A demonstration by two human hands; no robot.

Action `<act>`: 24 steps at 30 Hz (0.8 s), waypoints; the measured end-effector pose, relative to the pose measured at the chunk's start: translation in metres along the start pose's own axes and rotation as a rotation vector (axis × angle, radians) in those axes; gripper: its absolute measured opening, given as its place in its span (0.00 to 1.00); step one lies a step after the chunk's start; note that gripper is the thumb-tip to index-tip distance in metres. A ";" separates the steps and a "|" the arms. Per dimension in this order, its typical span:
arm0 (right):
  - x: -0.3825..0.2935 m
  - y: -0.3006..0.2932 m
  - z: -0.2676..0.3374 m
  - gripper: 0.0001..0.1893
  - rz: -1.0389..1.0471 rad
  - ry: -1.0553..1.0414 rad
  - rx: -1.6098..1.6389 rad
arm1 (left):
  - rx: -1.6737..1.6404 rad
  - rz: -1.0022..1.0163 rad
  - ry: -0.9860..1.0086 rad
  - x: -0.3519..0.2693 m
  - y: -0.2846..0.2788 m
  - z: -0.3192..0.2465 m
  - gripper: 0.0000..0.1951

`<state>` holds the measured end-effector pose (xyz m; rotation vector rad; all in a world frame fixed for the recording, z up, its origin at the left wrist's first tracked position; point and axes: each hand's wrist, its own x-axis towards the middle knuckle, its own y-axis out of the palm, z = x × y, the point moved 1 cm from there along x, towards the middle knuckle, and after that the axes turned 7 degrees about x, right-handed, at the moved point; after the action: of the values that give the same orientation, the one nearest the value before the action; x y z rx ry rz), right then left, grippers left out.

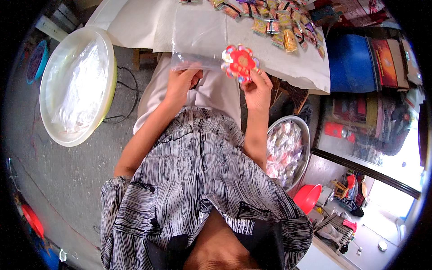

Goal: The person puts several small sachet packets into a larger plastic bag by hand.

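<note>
My left hand (182,81) pinches the near edge of a clear plastic bag (200,37), which lies flat over the front edge of the table (135,27). Beside the bag's right corner, my right hand (257,88) holds a red flower-shaped card (240,63) with a multicoloured scalloped rim, between thumb and fingers. The card is in front of the table edge. Many small wrapped packets (284,18) lie loosely piled at the back right of the table, beyond my right hand.
A large pale plastic basin (110,67) holding clear plastic bags stands at the left. Low on the right is a metal basin (307,145) full of wrapped pieces, near a red basin (307,198). A blue container (351,63) stands right of the table.
</note>
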<state>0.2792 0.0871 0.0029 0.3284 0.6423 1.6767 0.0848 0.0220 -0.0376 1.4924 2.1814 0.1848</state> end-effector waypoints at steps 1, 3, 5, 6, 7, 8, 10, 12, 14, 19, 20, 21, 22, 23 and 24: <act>-0.009 0.001 -0.002 0.04 0.009 0.045 -0.006 | 0.006 0.013 0.013 0.001 -0.001 0.001 0.05; -0.028 0.006 -0.007 0.04 0.027 0.133 -0.016 | 0.062 0.058 0.015 0.003 -0.003 0.000 0.05; -0.042 -0.003 -0.016 0.02 0.123 0.310 -0.101 | 0.045 0.067 0.021 0.001 -0.001 -0.002 0.06; -0.047 0.000 -0.019 0.02 0.150 0.359 -0.060 | 0.001 0.054 0.025 -0.001 0.004 -0.006 0.07; -0.051 0.004 -0.022 0.03 0.177 0.408 -0.020 | -0.043 0.040 0.029 -0.003 0.006 -0.007 0.08; -0.052 0.006 -0.026 0.03 0.162 0.392 0.017 | -0.110 0.082 0.067 -0.002 0.005 -0.007 0.06; -0.051 0.010 -0.035 0.04 0.139 0.364 0.090 | -0.171 0.116 0.088 0.005 0.002 0.001 0.07; -0.052 0.016 -0.039 0.03 0.072 0.344 0.105 | -0.181 0.171 0.104 0.009 -0.002 0.004 0.07; -0.051 0.014 -0.044 0.02 0.037 0.337 0.151 | -0.182 0.195 0.053 0.009 -0.001 0.005 0.10; -0.052 0.022 -0.047 0.02 -0.015 0.308 0.205 | -0.241 0.263 0.045 0.005 0.002 -0.003 0.11; -0.052 0.023 -0.047 0.02 -0.016 0.287 0.218 | -0.211 0.262 0.044 0.007 0.001 -0.002 0.11; -0.051 0.025 -0.047 0.02 -0.026 0.268 0.202 | -0.181 0.262 0.043 0.007 0.000 -0.002 0.11; -0.051 0.027 -0.047 0.02 -0.036 0.249 0.186 | -0.162 0.244 0.034 0.007 -0.001 -0.001 0.12; -0.051 0.029 -0.047 0.02 -0.046 0.230 0.169 | -0.142 0.227 0.024 0.005 -0.001 -0.001 0.12; -0.051 0.031 -0.047 0.02 -0.060 0.220 0.165 | -0.122 0.210 0.015 0.004 -0.001 -0.002 0.12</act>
<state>0.2389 0.0237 -0.0104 0.2404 0.9488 1.6183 0.0816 0.0258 -0.0381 1.6517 1.9840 0.3934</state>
